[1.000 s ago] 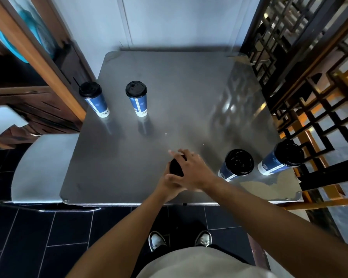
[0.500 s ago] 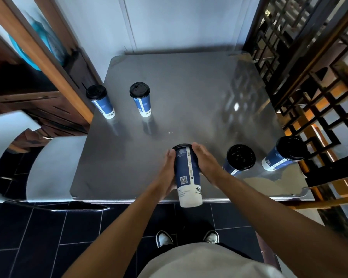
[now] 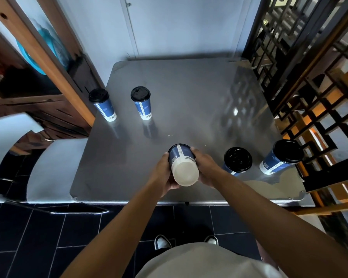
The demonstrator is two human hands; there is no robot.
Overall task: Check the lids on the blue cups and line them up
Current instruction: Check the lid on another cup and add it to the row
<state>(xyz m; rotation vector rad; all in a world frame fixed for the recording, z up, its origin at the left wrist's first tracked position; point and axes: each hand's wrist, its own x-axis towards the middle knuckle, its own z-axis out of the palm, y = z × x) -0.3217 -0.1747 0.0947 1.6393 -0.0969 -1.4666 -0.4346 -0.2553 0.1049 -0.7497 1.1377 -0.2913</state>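
Note:
A blue paper cup (image 3: 182, 165) is held upside down over the near edge of the steel table (image 3: 189, 101), its white base facing me and its lid hidden below. My left hand (image 3: 165, 173) grips its left side and my right hand (image 3: 206, 167) its right side. Two blue cups with black lids stand upright at the far left, one (image 3: 102, 104) at the table's edge and one (image 3: 141, 102) just right of it. Two more lidded cups stand at the near right, one (image 3: 237, 161) beside my right wrist and one (image 3: 280, 156) near the right edge.
A metal chair (image 3: 52, 167) sits against the table's left side. A wooden shelf frame (image 3: 48, 63) rises at the left and a black lattice screen (image 3: 309, 81) borders the right. A pale wall (image 3: 179, 27) closes the far side. Dark floor tiles and my shoes show below.
The cup went from upright under my hands to lifted and tipped toward me, then turned fully over so its white base faces up. The other cups stayed put.

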